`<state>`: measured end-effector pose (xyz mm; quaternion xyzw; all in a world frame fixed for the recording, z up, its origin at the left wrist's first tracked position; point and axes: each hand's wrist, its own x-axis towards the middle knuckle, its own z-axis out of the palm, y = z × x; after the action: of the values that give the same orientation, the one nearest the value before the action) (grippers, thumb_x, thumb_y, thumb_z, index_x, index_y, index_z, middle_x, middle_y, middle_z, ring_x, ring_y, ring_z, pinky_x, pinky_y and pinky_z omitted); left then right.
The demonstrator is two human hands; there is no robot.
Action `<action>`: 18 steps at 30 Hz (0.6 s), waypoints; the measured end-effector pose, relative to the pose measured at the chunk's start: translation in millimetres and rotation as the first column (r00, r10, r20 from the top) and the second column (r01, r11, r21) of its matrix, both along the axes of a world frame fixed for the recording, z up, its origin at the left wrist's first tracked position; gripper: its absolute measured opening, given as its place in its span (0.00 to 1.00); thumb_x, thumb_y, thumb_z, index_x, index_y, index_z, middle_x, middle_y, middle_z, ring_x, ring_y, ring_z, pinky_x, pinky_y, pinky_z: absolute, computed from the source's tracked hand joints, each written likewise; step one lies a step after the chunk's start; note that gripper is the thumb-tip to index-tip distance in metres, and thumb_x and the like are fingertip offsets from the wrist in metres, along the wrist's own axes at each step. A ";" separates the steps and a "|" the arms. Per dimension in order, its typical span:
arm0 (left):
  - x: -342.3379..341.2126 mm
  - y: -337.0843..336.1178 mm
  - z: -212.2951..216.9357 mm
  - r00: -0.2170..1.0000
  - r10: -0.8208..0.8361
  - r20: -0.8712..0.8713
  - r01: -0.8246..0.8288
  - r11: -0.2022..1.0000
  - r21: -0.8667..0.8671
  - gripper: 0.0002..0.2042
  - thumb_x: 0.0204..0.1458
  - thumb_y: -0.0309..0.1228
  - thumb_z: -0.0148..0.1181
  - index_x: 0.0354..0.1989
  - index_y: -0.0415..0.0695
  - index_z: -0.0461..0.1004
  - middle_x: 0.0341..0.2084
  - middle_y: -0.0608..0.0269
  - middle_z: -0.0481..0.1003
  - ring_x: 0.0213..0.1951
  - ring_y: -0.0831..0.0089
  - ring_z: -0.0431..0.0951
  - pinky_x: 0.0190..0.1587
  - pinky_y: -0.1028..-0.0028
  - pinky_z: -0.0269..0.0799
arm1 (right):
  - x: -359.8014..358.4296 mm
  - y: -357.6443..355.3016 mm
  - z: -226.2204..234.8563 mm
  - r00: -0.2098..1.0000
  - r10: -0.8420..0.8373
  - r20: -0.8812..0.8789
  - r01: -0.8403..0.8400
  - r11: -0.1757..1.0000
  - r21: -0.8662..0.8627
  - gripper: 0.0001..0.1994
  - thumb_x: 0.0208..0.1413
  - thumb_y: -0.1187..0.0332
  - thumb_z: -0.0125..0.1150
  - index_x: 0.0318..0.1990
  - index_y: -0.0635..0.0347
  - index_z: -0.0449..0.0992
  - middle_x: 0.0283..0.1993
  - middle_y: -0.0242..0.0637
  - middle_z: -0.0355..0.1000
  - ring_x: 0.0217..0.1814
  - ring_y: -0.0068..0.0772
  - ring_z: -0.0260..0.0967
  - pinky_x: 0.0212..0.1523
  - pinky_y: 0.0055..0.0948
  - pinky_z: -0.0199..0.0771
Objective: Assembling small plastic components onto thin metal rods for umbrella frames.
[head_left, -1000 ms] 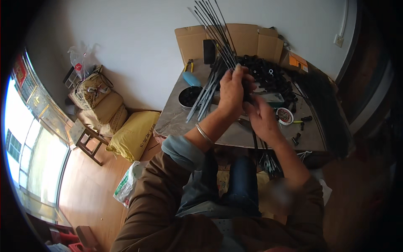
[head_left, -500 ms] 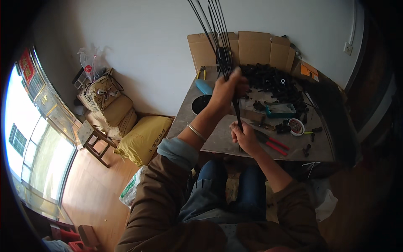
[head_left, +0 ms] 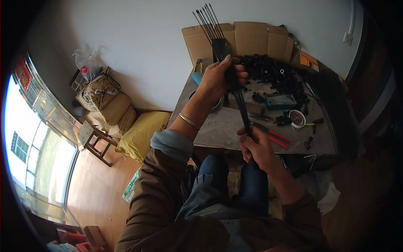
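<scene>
Over a grey worktable (head_left: pixel 218 126) by a white wall, a bundle of thin black rods (head_left: pixel 228 71) stands nearly upright, well above the table. The left hand (head_left: pixel 218 77) has its fingers wrapped tight around the middle, and the right hand (head_left: pixel 256 147) closes around the lower end. The free tips fan out, so a weaker grip could let rods slide down among the heap of black parts (head_left: pixel 273 73) and the red-handled pliers (head_left: pixel 273 136).

Daylight pours in from the window (head_left: pixel 37 155) at lower left, blown out to glare, while the right side falls dim, and fisheye bending with black vignette darkens every edge.
</scene>
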<state>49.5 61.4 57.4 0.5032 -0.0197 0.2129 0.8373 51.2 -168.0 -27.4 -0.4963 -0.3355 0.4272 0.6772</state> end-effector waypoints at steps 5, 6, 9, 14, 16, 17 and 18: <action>5.8 -8.9 -1.1 0.996 -0.089 -0.002 0.088 0.990 -0.107 0.19 0.64 0.41 0.45 0.53 0.38 0.64 0.41 0.56 0.74 0.46 0.57 0.77 0.49 0.59 0.76 | 13.6 -11.4 -22.8 1.000 -0.009 0.026 0.008 0.999 0.051 0.12 0.61 0.65 0.57 0.47 0.61 0.69 0.32 0.34 0.72 0.29 0.24 0.71 0.30 0.23 0.71; 8.1 -7.5 -3.5 0.997 -0.065 -0.031 0.063 0.996 -0.056 0.18 0.64 0.40 0.46 0.53 0.39 0.64 0.41 0.56 0.74 0.46 0.57 0.77 0.49 0.59 0.76 | 27.8 -12.2 -36.9 0.998 -0.060 -0.002 0.059 0.991 0.117 0.12 0.61 0.64 0.57 0.47 0.61 0.70 0.38 0.35 0.74 0.34 0.26 0.73 0.32 0.25 0.72; 1.6 -9.6 0.4 0.987 -0.118 -0.109 0.117 0.993 -0.015 0.16 0.62 0.34 0.50 0.54 0.39 0.66 0.47 0.53 0.74 0.49 0.57 0.76 0.52 0.58 0.74 | 92.3 -18.6 -80.5 0.408 -0.372 0.834 0.472 0.868 0.156 0.17 0.53 0.63 0.65 0.47 0.60 0.71 0.44 0.38 0.71 0.44 0.37 0.70 0.43 0.35 0.70; -27.3 -8.4 2.7 0.967 -0.205 -0.150 0.218 0.973 0.076 0.18 0.63 0.31 0.47 0.58 0.35 0.63 0.49 0.52 0.73 0.52 0.55 0.75 0.57 0.57 0.71 | 119.5 -45.0 -100.4 -0.085 -0.171 0.982 0.607 0.773 0.187 0.20 0.46 0.64 0.69 0.48 0.56 0.72 0.46 0.38 0.69 0.51 0.44 0.64 0.51 0.44 0.63; -42.4 -0.6 4.6 0.960 -0.240 -0.146 0.254 0.963 0.085 0.18 0.63 0.29 0.46 0.58 0.33 0.62 0.49 0.52 0.72 0.52 0.55 0.75 0.57 0.57 0.71 | 121.4 -51.1 -102.5 -0.090 -0.148 0.985 0.626 0.761 0.171 0.20 0.46 0.63 0.68 0.47 0.55 0.72 0.46 0.37 0.68 0.51 0.42 0.64 0.52 0.44 0.61; -47.6 -0.5 4.4 0.960 -0.235 -0.154 0.250 0.965 0.085 0.18 0.63 0.29 0.46 0.58 0.33 0.62 0.49 0.52 0.72 0.52 0.55 0.75 0.57 0.57 0.71 | 122.4 -53.9 -101.3 -0.109 -0.125 0.986 0.647 0.745 0.165 0.20 0.46 0.61 0.68 0.46 0.54 0.73 0.46 0.36 0.68 0.51 0.41 0.63 0.52 0.43 0.59; -54.0 -4.1 5.5 0.957 -0.239 -0.166 0.256 0.963 0.089 0.17 0.63 0.29 0.46 0.58 0.33 0.62 0.49 0.52 0.72 0.52 0.55 0.75 0.57 0.57 0.72 | 120.1 -57.7 -96.8 -0.079 -0.074 0.994 0.699 0.707 0.108 0.22 0.45 0.62 0.69 0.49 0.53 0.72 0.47 0.36 0.69 0.53 0.40 0.63 0.54 0.43 0.58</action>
<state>-4.5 57.3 62.9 0.5567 -0.0295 0.0652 0.8276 171.3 -225.7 -124.2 -0.8618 -0.4168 -0.1867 0.2206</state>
